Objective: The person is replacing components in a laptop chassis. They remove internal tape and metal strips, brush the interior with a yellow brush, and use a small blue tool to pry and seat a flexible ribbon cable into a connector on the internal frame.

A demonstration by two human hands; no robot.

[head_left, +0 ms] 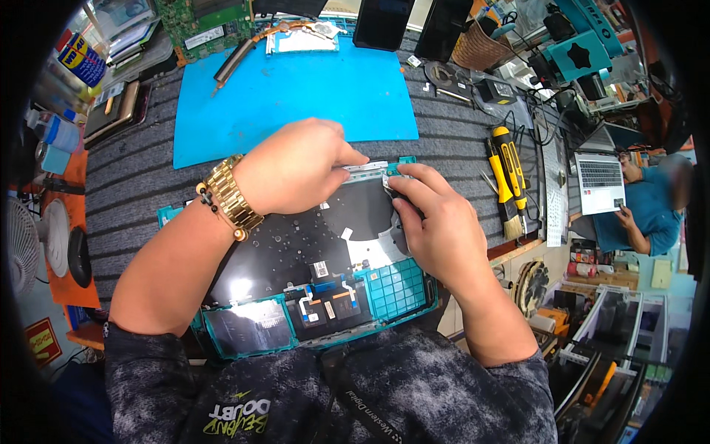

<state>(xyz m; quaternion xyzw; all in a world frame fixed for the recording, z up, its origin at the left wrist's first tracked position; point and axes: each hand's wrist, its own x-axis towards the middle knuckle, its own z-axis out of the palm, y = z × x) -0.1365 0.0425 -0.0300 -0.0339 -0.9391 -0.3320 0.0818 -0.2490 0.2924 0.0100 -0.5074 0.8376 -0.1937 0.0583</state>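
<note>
An opened laptop chassis (285, 259) with a teal frame lies close to my body, its inner side up. My left hand (299, 166), wearing a gold watch (231, 194), is closed at the far edge, thumb and forefinger around the end of a narrow metal strip (367, 170). My right hand (441, 218) is closed at the far right corner, its fingertips on a small silver metal piece (388, 186) beside the strip. The fingers partly hide that piece. A touchpad assembly (325, 307) with white ribbon cables shows along the near edge.
Beyond the chassis, a blue mat (296, 96) bears a soldering iron (233, 66). A yellow-handled brush (505, 196) and a yellow-black cutter (510, 159) lie to the right. A green circuit board (211, 33) stands far left. At right, a person (651, 207) holds an open laptop (599, 181).
</note>
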